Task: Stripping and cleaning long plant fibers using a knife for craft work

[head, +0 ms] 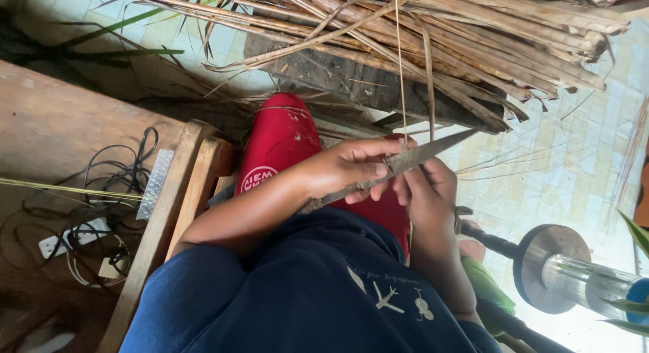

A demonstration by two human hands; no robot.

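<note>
You sat over a pale tiled floor (581, 157), with a wooden board (54, 123) on one side and a heap of dry palm fronds (433, 35) spread ahead of your knees. One knife (412, 158) and one thin leaf strip (401, 76) were in your grasp; one white power strip (71, 237) lay among black cables (122, 170). Your left hand (348, 167) was clamped around the knife, blade pointing away from you toward the fronds. Your right hand (426, 191) had its fingers curled together, pinching the strip against the blade; the strip ran straight up across the heap.
</note>
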